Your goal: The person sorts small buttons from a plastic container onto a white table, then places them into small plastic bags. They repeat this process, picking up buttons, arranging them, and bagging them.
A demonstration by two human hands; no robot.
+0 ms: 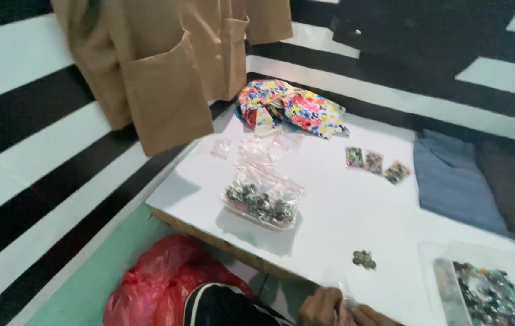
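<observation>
My left hand (319,308) and my right hand (371,316) meet at the bottom edge of the view, over the near edge of the white table (342,205). Between them they pinch a small clear plastic bag (343,294). Just beyond the hands lies a little pile of dark metal buttons (363,259). A clear tray (481,293) of mixed buttons sits at the near right. A large clear bag (262,201) of silvery buttons lies mid-table, with empty small bags (256,149) behind it. Three small filled bags (376,162) lie further right.
A tan jacket (167,66) hangs at the upper left against the black-and-white striped wall. Floral cloth (290,108) lies at the table's far end, blue-grey folded fabric (453,181) on its right side. A red plastic bag (160,281) sits on the green floor below the table's corner.
</observation>
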